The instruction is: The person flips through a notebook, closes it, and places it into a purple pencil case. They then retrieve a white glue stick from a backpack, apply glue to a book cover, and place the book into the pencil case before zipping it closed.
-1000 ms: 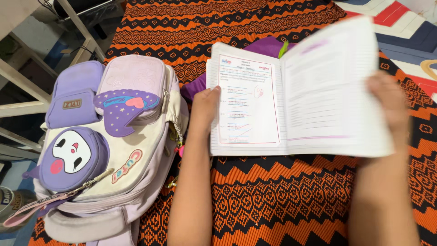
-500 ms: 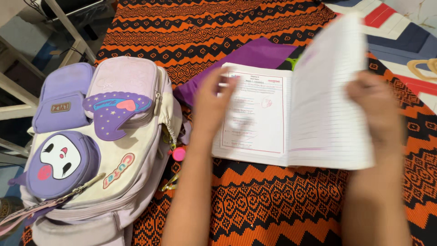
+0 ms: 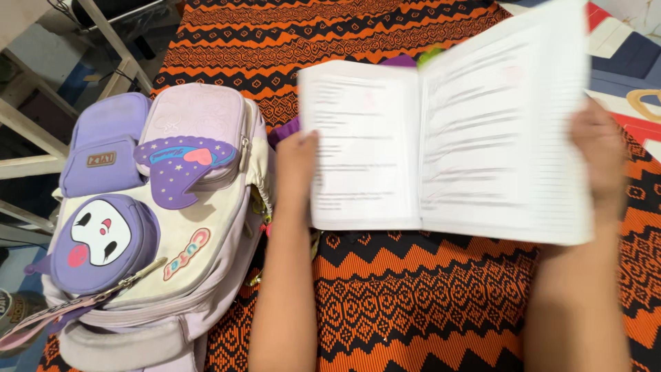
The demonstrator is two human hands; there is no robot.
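An orange-and-black zigzag woven cloth [image 3: 413,296] covers the surface. At top left, a white wooden frame [image 3: 31,124] stands over a dim floor. Top right, a red, white and blue chevron mat [image 3: 620,41] shows.

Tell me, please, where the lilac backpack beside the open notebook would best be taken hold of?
Probably by the padded lilac band at the near end of the backpack, reaching from the near side. The backpack lies flat, front up, its pouches bulging, so that free edge looks the easiest part to close a hand around.

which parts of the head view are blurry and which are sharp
Head view: the open book is motion-smeared, its lines unreadable; the right hand at its edge is soft too, the left hand a little less so; the backpack and the patterned cloth stay crisp; lighting is even, no glare.
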